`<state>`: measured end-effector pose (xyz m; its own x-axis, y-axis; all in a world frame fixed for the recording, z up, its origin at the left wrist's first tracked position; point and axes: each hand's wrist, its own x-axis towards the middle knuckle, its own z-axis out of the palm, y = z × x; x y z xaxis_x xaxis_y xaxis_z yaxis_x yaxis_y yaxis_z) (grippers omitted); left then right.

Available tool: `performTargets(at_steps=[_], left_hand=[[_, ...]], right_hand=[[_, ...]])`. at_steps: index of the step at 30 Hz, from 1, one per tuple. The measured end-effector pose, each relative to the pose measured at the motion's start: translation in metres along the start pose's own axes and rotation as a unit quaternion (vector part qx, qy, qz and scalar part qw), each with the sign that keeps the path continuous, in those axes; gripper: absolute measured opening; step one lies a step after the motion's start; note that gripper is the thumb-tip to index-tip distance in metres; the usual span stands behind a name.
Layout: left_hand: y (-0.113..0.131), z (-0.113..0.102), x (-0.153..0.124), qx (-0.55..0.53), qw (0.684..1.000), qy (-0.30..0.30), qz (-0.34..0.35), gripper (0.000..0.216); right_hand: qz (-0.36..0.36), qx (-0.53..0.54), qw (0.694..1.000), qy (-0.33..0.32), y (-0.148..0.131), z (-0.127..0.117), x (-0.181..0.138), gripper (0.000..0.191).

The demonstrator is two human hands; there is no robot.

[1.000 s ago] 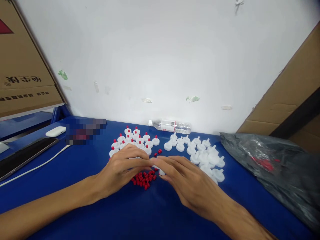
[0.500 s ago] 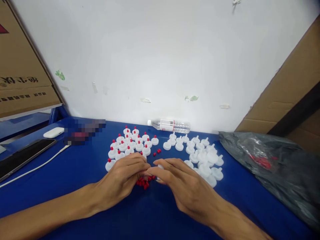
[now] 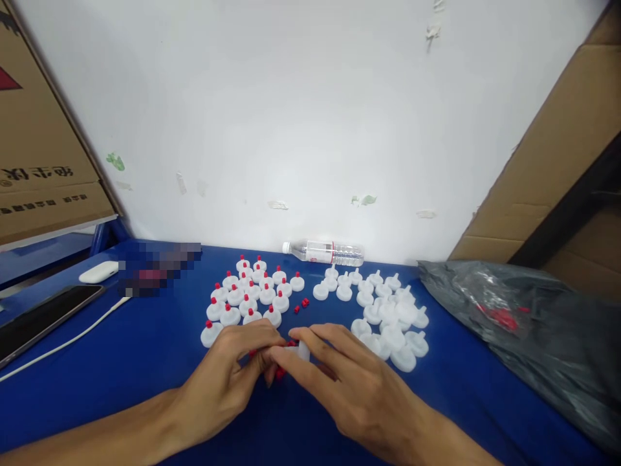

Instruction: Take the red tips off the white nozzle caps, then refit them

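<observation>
My left hand (image 3: 228, 378) and my right hand (image 3: 339, 382) meet over a small heap of red plugs (image 3: 281, 372) on the blue table (image 3: 145, 349). The right fingers pinch a white cap (image 3: 303, 351). The left fingertips are pressed together at a red plug beside that cap. Behind the left hand stands a group of white caps with red plugs (image 3: 252, 291). Right of them lies a group of plain white caps (image 3: 388, 314). Two loose red plugs (image 3: 305, 302) lie between the groups.
A clear water bottle (image 3: 324, 252) lies along the white wall. A dark plastic bag (image 3: 524, 323) with red pieces fills the right side. At the left are a phone (image 3: 43, 314), a white cable (image 3: 63, 340), a white case (image 3: 98, 272) and cardboard boxes (image 3: 43, 155).
Both hands have drawn back toward me, still joined at the cap. The view has tilted, so the caps sit lower in the picture.
</observation>
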<state>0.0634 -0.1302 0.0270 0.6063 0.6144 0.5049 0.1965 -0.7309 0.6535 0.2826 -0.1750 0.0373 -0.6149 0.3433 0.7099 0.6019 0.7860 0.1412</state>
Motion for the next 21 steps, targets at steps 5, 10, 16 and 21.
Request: performTargets(at_steps=[5,10,16,21], left_hand=[[0.002,-0.001,-0.001,0.005,0.999,-0.015,-0.042,0.031],[0.004,0.0,-0.004,0.011,0.999,0.032,0.01,0.024],[0.003,0.001,-0.005,0.038,0.998,0.041,0.021,0.026],[0.0,-0.01,0.009,0.064,0.997,0.022,0.041,0.027]], right_hand=[[-0.009,-0.027,0.999,0.032,-0.001,0.001,0.002,0.037],[-0.013,-0.042,0.998,0.043,-0.004,0.003,0.002,0.039],[-0.017,-0.026,0.999,0.04,-0.003,0.004,0.002,0.041],[0.006,-0.003,1.0,0.016,0.008,0.004,0.003,0.04]])
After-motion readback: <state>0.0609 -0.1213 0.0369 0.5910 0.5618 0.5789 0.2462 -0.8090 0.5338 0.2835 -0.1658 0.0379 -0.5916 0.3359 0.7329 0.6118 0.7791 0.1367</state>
